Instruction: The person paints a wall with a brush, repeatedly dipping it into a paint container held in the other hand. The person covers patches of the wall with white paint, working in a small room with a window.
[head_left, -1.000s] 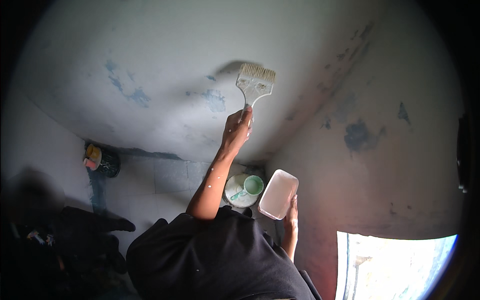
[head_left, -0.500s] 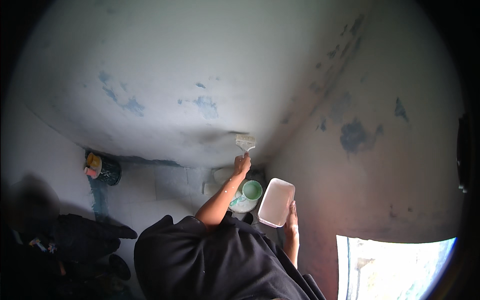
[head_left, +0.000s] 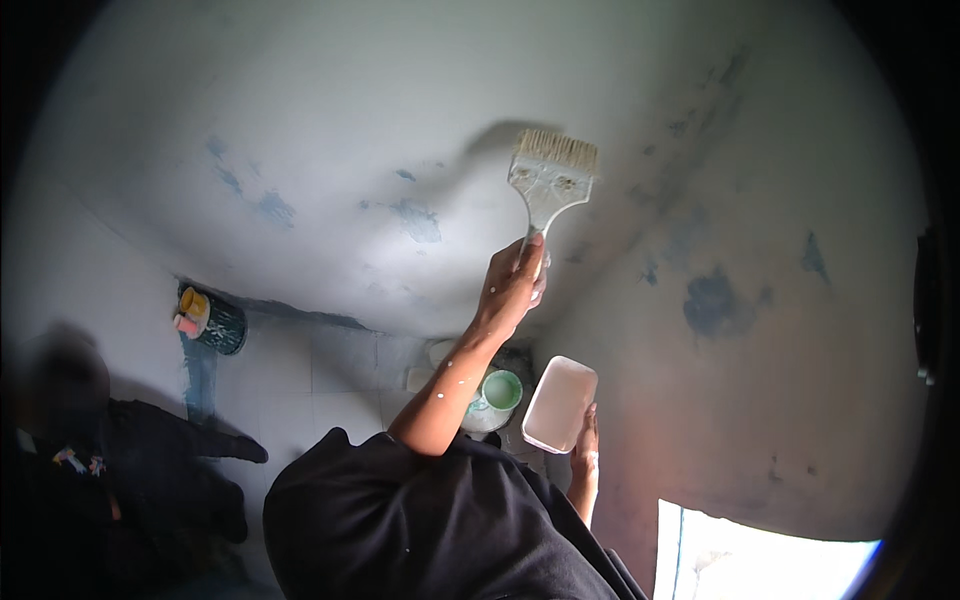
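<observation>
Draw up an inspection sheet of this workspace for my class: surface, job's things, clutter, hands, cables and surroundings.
Surface: pale wall with bluish-grey patches; pale tiled floor.
Job's things: wide brush, contact with the wall cannot be told; rectangular pale tub.
Clutter: green cup over a round white container; dark bucket, with yellow pot and pink item on or beside it, unclear which.
Hands: left hand closed round the brush's handle; right hand holds the tub's side.
Cables: nothing seen.
Surroundings: dark shape at left, apparently another person; bright opening at lower right.
</observation>
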